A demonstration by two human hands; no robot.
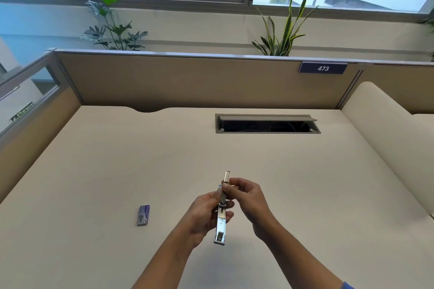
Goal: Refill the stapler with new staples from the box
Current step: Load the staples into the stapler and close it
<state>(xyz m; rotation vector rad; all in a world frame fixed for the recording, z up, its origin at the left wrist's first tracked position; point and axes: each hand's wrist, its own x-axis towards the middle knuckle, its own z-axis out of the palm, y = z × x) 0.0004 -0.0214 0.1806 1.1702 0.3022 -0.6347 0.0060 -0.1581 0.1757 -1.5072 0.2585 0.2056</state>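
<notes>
Now stapler [222, 209] long axis away from person; both hands' fingers [227, 214] grasping it above desk [117, 171].

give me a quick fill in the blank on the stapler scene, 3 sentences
1. The stapler is held above the desk by ____ hands.
2. The staple box lies on the desk to the ____ of the left hand.
3. The right hand pinches the stapler near its ____ end.

Missing words: both; left; far
</notes>
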